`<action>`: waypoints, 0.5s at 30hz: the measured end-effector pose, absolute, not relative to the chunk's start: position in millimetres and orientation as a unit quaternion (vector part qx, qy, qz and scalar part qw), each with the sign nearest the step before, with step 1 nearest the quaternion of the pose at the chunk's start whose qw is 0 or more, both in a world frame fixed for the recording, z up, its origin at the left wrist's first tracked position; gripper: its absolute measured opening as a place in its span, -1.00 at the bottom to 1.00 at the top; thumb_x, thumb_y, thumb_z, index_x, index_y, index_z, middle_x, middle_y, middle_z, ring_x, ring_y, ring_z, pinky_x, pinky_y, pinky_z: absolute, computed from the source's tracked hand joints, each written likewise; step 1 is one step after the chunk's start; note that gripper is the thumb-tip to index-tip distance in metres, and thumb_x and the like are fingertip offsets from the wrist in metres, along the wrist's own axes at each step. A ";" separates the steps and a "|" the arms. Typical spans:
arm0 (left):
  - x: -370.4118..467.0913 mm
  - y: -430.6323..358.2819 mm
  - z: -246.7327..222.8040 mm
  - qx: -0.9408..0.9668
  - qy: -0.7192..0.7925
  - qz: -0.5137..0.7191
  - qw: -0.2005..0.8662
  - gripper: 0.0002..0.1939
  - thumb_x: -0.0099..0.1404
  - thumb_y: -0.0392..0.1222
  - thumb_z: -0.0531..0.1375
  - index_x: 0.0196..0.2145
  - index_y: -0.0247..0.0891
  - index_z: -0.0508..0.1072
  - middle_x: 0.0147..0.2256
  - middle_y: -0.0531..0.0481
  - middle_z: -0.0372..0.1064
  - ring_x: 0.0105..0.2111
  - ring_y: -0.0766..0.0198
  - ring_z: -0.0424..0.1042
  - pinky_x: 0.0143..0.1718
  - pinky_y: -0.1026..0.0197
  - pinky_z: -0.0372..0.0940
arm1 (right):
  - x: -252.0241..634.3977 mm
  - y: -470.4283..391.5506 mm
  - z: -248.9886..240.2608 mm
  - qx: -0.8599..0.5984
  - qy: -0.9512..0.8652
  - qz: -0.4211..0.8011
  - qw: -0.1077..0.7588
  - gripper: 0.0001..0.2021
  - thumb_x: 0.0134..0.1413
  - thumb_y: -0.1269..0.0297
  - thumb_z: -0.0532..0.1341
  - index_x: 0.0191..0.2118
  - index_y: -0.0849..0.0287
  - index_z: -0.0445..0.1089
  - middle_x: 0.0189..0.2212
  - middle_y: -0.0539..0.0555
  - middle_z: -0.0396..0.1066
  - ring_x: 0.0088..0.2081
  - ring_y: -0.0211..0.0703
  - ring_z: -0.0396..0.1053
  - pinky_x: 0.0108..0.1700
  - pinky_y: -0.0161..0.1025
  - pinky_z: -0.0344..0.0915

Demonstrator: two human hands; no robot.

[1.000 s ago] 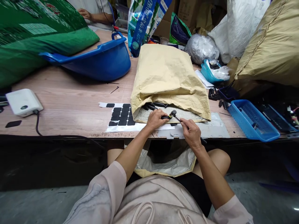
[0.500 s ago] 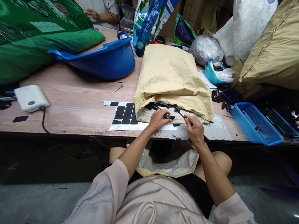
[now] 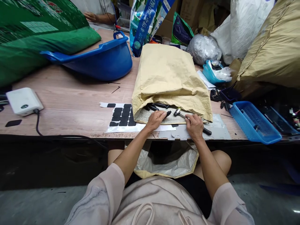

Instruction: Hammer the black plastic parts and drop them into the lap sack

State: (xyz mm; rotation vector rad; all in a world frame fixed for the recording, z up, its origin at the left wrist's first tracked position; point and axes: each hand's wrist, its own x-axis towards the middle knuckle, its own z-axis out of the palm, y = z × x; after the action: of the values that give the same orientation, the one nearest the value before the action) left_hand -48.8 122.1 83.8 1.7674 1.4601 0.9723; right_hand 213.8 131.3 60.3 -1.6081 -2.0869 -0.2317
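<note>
My left hand [image 3: 155, 120] is closed on a small black part [image 3: 167, 114], pen-like in shape, whose end sticks out past my fingertips. My right hand [image 3: 195, 124] grips a small hammer [image 3: 177, 112] by its metal shaft; the black handle end shows to the right of the hand. Its head rests at, or just above, the pale lining in the mouth of a yellow woven sack [image 3: 171, 73]. Several more black parts [image 3: 154, 107] lie inside that mouth. Just left of the sack is a white sheet with black rounded-square stickers [image 3: 122, 115].
A blue basin [image 3: 93, 64] and a white device with a cable [image 3: 24, 101] stand on the left. At right is a blue basket [image 3: 256, 125]. An open sack [image 3: 164, 170] lies across my lap below the table edge. A co-worker's hand [image 3: 91, 17] shows at the back.
The hammer has turned lower, and its handle now shows beyond my right hand. The black part in my left hand has swung from nearly level to tilted upward. The view has shifted slightly.
</note>
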 end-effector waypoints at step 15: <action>1.0 -1.4 0.5 0.736 0.509 -0.002 0.446 -0.64 0.49 -0.08 0.15 0.11 -0.17 0.61 0.07 -0.19 0.60 0.09 -0.07 0.57 0.04 0.06 0.42 | 210.4 129.5 64.4 -0.599 -0.762 -0.066 0.238 -0.75 0.39 0.25 0.17 0.01 0.06 0.59 -0.20 0.14 0.41 -0.13 0.03 0.26 -0.02 -0.09 0.17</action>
State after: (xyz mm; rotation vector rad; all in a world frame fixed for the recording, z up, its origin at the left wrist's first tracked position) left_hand 1.0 -1.4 0.5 1.8225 1.2618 -0.0046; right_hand 210.4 129.5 64.4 -1.6416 -2.0875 -0.1821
